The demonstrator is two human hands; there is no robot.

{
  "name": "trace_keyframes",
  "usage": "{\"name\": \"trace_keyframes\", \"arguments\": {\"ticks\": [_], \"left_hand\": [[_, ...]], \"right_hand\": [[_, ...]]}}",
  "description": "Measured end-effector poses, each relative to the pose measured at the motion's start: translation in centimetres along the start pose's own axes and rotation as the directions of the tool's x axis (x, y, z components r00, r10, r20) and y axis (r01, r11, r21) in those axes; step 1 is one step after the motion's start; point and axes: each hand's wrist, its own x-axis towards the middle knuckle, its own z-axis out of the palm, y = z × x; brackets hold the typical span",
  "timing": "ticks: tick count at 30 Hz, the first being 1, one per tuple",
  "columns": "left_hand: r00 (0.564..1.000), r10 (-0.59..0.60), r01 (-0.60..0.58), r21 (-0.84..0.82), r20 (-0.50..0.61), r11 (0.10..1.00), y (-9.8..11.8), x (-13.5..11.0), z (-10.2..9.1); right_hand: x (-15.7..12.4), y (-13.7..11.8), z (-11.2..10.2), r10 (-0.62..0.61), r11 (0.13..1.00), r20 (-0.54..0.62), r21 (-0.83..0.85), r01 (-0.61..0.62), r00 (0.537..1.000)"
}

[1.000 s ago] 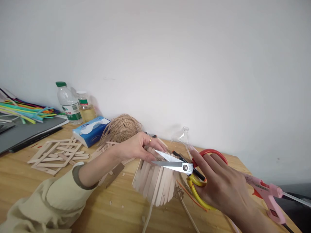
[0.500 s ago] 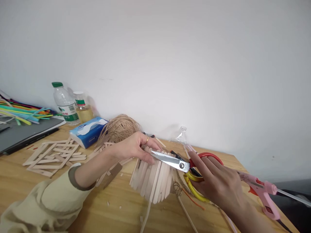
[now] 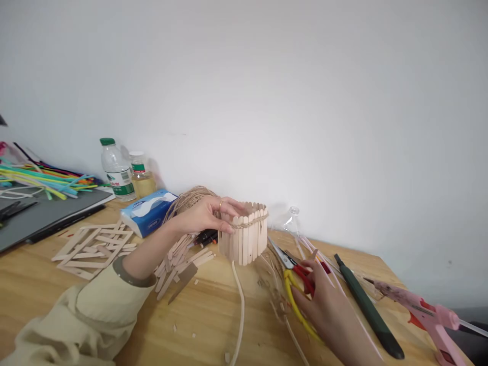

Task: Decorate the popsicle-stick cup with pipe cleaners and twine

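Observation:
My left hand (image 3: 206,214) pinches the rim of a round cup made of craft sticks (image 3: 249,244), with the thumb outside and the fingers at its top edge. A strand of brown twine (image 3: 253,221) runs around the cup near its rim. Low over the table on the right, my right hand (image 3: 326,302) has its fingers at the red and yellow handles of the scissors (image 3: 285,258). The blades point up and away, apart from the cup. Under the cup a pale cord (image 3: 240,305) lies on the wood.
To the right are a green-handled cutter (image 3: 366,305) and a pink glue gun (image 3: 423,305). Loose craft sticks (image 3: 95,249), a blue tissue pack (image 3: 148,213), a ball of twine (image 3: 190,195) and two bottles (image 3: 121,173) occupy the left. A clear plastic piece (image 3: 293,221) stands by the wall.
The scissors have moved down and away from the cup, toward the table. My left hand has tipped the cup more upright, so its twine band now shows. The view has shifted slightly.

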Motion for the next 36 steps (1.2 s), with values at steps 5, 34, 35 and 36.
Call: {"name": "trace_keyframes", "arguments": {"ticks": [5,34,35,36], "left_hand": [[1.0,0.0,0.0,-0.031,0.008,1.0,-0.7,-0.1,-0.5],[0.938,-0.335,0.285,-0.357,-0.086,0.889,1.9,-0.4,5.5],[0.944,-0.326,0.281,-0.374,-0.062,0.884,1.9,-0.3,5.3],[0.95,-0.31,0.271,-0.384,-0.043,0.883,1.9,-0.3,5.1]], "right_hand": [[-1.6,-1.2,3.1,-0.099,0.992,0.072,-0.067,0.104,0.992],[2.2,-6.0,0.5,-0.044,0.934,0.133,0.357,-0.007,0.99],[2.4,-5.8,0.2,-0.041,0.903,0.162,0.429,-0.033,0.986],[2.6,-5.6,0.0,-0.056,0.858,0.185,0.511,-0.047,0.981]]}}
